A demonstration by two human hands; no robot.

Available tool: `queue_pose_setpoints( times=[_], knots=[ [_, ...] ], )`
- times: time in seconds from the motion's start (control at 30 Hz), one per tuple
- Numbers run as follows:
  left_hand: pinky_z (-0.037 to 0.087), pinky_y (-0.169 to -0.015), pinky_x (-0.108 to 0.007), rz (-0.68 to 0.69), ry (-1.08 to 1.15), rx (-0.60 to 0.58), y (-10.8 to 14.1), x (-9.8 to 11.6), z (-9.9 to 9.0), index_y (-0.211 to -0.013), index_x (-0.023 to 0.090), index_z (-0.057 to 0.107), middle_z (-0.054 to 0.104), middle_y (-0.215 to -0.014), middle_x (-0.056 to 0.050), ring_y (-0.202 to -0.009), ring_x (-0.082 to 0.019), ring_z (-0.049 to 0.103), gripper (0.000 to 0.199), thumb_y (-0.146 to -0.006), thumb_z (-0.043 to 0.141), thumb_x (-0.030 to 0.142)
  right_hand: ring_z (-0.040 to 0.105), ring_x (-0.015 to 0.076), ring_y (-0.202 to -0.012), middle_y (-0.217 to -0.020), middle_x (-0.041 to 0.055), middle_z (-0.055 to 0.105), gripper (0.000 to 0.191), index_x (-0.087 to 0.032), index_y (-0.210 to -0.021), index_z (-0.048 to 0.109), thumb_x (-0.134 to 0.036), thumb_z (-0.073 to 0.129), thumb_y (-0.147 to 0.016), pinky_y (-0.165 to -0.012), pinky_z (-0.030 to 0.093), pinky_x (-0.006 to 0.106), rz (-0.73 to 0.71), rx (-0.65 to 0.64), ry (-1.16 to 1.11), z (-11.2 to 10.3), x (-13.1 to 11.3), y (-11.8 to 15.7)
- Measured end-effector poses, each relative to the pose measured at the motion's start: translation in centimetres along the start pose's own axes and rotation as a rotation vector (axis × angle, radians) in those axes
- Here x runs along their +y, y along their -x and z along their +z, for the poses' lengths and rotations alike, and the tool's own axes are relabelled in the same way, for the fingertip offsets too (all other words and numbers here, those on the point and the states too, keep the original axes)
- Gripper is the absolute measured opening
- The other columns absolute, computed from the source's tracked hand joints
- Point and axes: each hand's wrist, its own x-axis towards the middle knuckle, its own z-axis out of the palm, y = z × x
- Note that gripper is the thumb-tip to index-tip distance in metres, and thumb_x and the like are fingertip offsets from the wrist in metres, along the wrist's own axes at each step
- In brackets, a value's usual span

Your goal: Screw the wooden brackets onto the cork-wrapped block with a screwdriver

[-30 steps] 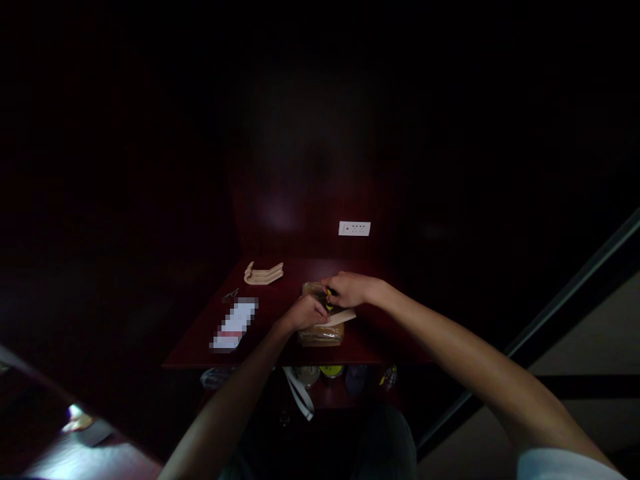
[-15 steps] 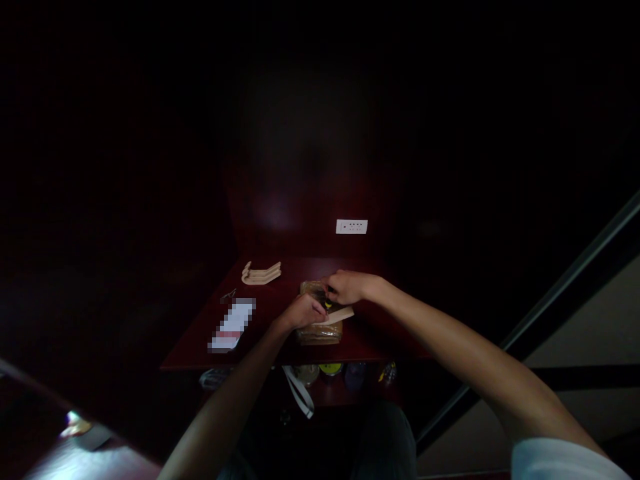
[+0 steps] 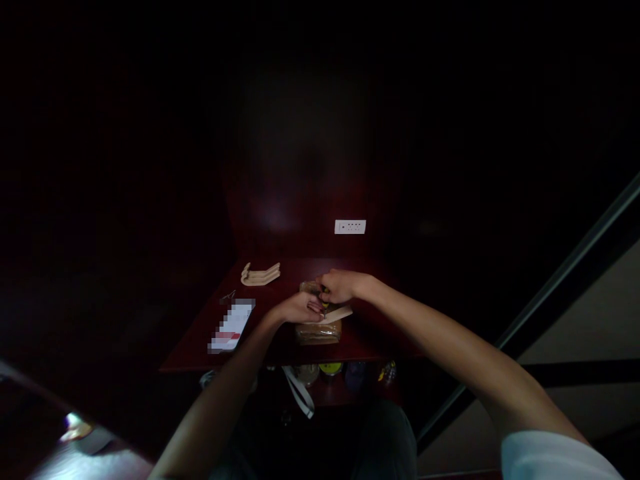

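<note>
My left hand [image 3: 303, 308] presses a flat pale wooden piece [image 3: 339, 315] down on a package wrapped in brown tape [image 3: 319, 334], its fingers closed at the piece. Above it, my right hand [image 3: 336, 287] is closed around a small screwdriver-like tool [image 3: 325, 305] with a yellow and black handle. The tool points down at the wooden piece, beside my left fingertips; its tip is too small to make out. Several curved pale wooden pieces [image 3: 261, 275] lie nested together at the table's back left.
A phone with a blurred screen [image 3: 233, 327] lies on the dark red table [image 3: 190, 357], with small metal bits [image 3: 229, 295] behind it. A white socket [image 3: 350, 227] is on the back wall. Below the tabletop, a shelf holds jars [image 3: 330, 368] and a hanging white strap [image 3: 300, 393].
Both hands have shifted slightly left. My right hand has turned a little around the tool, which still stands over the wooden piece.
</note>
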Motion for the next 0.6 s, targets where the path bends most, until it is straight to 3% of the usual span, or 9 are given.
queue_pose_setpoints(
  times=[0.07, 0.2, 0.27, 0.37, 0.5, 0.6],
  knots=[
    [0.049, -0.076, -0.026, 0.031, 0.015, 0.049, 0.6, 0.4, -0.9, -0.105, 0.012, 0.066, 0.07, -0.1, -0.008, -0.088, -0.018, 0.064, 0.037, -0.071, 0.067, 0.025, 0.064, 0.0179, -0.076, -0.091, 0.0092, 0.071, 0.028, -0.016, -0.104, 0.064, -0.032, 0.051, -0.085, -0.06, 0.038, 0.023, 0.002, -0.009, -0.006, -0.1, 0.0, 0.1],
    [0.046, -0.087, -0.03, 0.084, -0.161, 0.276, 2.8, 1.0, -1.8, -0.108, 0.017, 0.065, 0.068, -0.106, -0.007, -0.097, -0.019, 0.062, 0.036, -0.076, 0.063, 0.032, 0.063, 0.0166, -0.073, -0.091, 0.0079, 0.07, 0.027, -0.017, -0.104, 0.062, -0.03, 0.051, -0.083, -0.057, 0.037, 0.022, 0.023, 0.007, -0.016, -0.1, 0.0, 0.4],
    [0.041, -0.095, -0.033, 0.113, -0.338, 0.452, 4.2, 1.4, -1.2, -0.104, 0.02, 0.066, 0.067, -0.109, -0.005, -0.102, -0.021, 0.059, 0.031, -0.076, 0.063, 0.032, 0.063, 0.016, -0.073, -0.091, 0.0075, 0.07, 0.027, -0.017, -0.104, 0.061, -0.03, 0.052, -0.082, -0.058, 0.037, 0.022, 0.023, 0.019, -0.018, -0.1, 0.0, 0.5],
    [0.036, -0.099, -0.037, 0.159, -0.564, 0.616, 6.0, 2.3, 0.8, -0.094, 0.023, 0.066, 0.063, -0.117, -0.004, -0.112, -0.024, 0.051, 0.021, -0.075, 0.064, 0.031, 0.062, 0.0158, -0.071, -0.089, 0.0075, 0.07, 0.027, -0.017, -0.103, 0.06, -0.03, 0.052, -0.082, -0.058, 0.037, 0.022, 0.009, 0.025, -0.024, -0.1, 0.0, 0.7],
    [0.026, -0.107, -0.041, 0.191, -0.719, 0.651, 6.4, 3.0, 2.9, -0.092, 0.024, 0.066, 0.057, -0.124, -0.004, -0.121, -0.025, 0.043, 0.019, -0.076, 0.065, 0.035, 0.061, 0.0157, -0.068, -0.085, 0.0068, 0.07, 0.026, -0.017, -0.102, 0.061, -0.029, 0.05, -0.082, -0.057, 0.036, 0.022, 0.022, 0.019, -0.037, 0.1, 0.5, 0.8],
    [0.019, -0.11, -0.043, 0.187, -0.749, 0.55, 5.0, 2.8, 2.4, -0.093, 0.027, 0.069, 0.055, -0.128, -0.003, -0.123, -0.026, 0.041, 0.025, -0.073, 0.069, 0.041, 0.061, 0.0149, -0.069, -0.087, 0.0059, 0.069, 0.026, -0.018, -0.103, 0.061, -0.029, 0.051, -0.082, -0.056, 0.036, 0.021, 0.032, 0.023, -0.073, 0.4, 1.2, 0.9]
  ],
)
